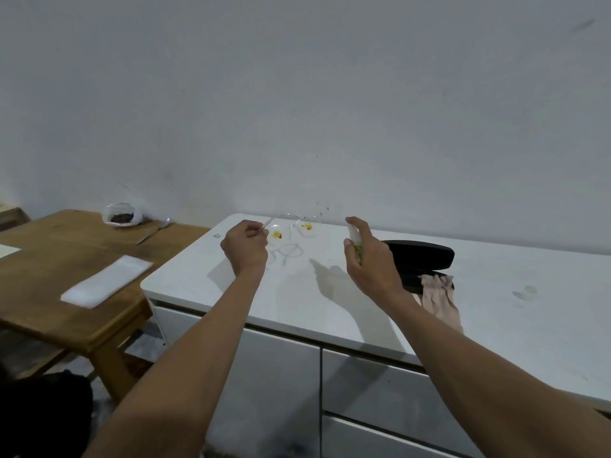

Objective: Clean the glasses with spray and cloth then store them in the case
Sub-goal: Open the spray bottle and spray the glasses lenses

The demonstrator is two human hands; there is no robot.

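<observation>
Above the white desk, the left hand pinches the stained clear glasses by one temple, lenses stretching rightward toward the spray bottle gripped in the right hand, nozzle apparently facing them; case and cloth wait behind.

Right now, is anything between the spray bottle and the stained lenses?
Nothing visible. The right hand holds the spray bottle up, apart from the glasses that the left hand pinches by a temple. Only open air above the white counter lies between them.
</observation>
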